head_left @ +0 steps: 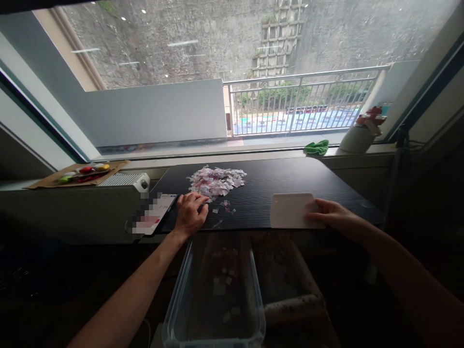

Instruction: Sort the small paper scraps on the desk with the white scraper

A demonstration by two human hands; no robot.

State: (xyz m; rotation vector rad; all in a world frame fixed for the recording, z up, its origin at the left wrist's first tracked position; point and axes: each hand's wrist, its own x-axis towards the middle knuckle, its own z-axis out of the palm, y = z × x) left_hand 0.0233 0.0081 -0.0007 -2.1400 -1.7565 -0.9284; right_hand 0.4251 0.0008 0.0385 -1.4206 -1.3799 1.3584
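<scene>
A heap of small pale and pinkish scraps (pixel 217 180) lies on the dark wood-grain table (pixel 286 176). A few loose scraps (pixel 227 205) are scattered just in front of it. My left hand (pixel 191 212) is at the near left side of the heap, its fingers loosely bent and apart, with nothing visible in them. On the right, my right hand (pixel 331 215) grips the right edge of a flat white rectangular plate (pixel 290 210) at the table's front edge. Below that edge is a clear plastic bin (pixel 259 309) with several scraps inside.
A phone (pixel 155 215) lies left of my left hand. Beyond it is a radiator (pixel 126 181) with cardboard (pixel 47 180) and colourful items alongside. On the window sill are a green cloth (pixel 316 148) and a spray bottle (pixel 358 137). A worn box (pixel 290 270) stands right of the bin.
</scene>
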